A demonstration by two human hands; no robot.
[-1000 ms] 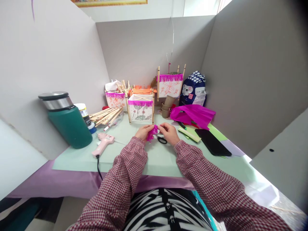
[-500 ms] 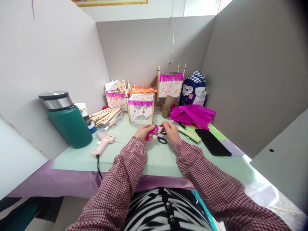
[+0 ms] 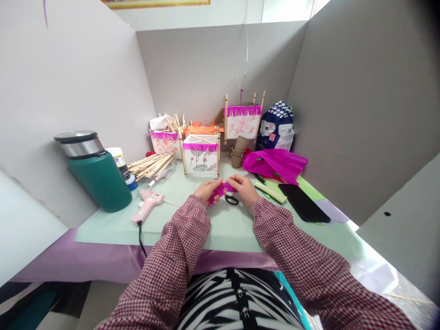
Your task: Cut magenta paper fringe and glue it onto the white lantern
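Both hands meet over the pale green mat (image 3: 206,224). A strip of magenta fringed paper (image 3: 222,189) is stretched between them. My left hand (image 3: 205,189) pinches its left end, and my right hand (image 3: 244,189) pinches its right end. Black-handled scissors (image 3: 232,200) lie on the mat just under my right hand. A small paper lantern with stick frame and magenta fringe (image 3: 201,154) stands right behind the hands.
A green thermos (image 3: 94,172) and a glue bottle (image 3: 121,165) stand at left, with a pink glue gun (image 3: 147,204) and a bundle of sticks (image 3: 151,165). Two more lanterns (image 3: 242,120), magenta paper (image 3: 275,164), a black phone (image 3: 304,202) and a spotted bag (image 3: 278,126) lie right. Grey partitions enclose the desk.
The bunched fringe has been drawn out sideways into a short strip between the two hands. The hands moved slightly apart; nothing else moved.
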